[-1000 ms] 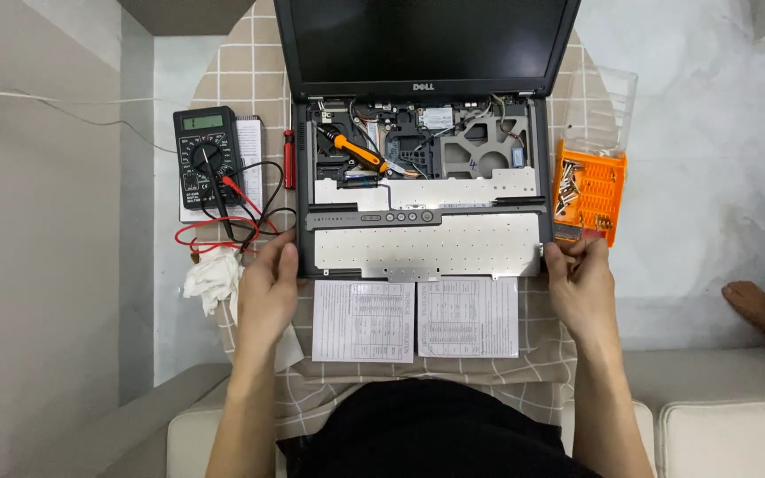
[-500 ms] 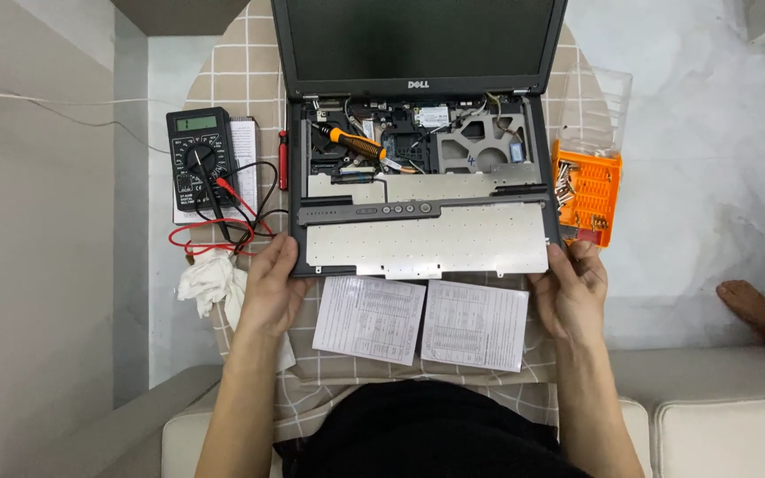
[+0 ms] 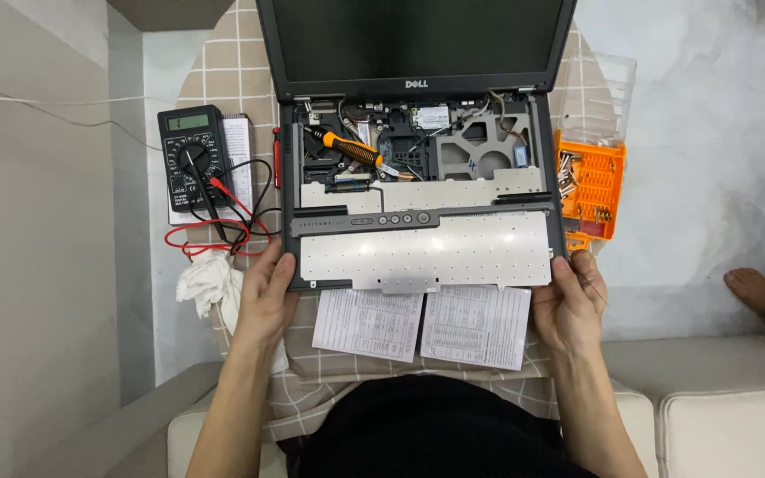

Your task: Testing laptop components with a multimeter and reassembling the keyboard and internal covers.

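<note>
An open black laptop (image 3: pixel 418 53) lies on a checked cloth with its inner parts (image 3: pixel 480 150) bare. Across its front half rests the keyboard panel (image 3: pixel 427 252), metal back facing up, with a dark button strip along its far edge. My left hand (image 3: pixel 263 296) grips the panel's near left corner and my right hand (image 3: pixel 573 305) grips the near right corner. Inside the bare base lies an orange-handled screwdriver (image 3: pixel 351 148).
Left of the laptop sit a black multimeter (image 3: pixel 189 155) with red and black leads, a thin red tool (image 3: pixel 276 158) and a crumpled white cloth (image 3: pixel 205 281). An orange bit set (image 3: pixel 593 186) stands at the right. Two printed sheets (image 3: pixel 369 323) lie in front. Someone's foot (image 3: pixel 759 296) shows far right.
Both hands have slid down to the panel's near corners, and the keyboard panel has come slightly toward me over the laptop's front half.
</note>
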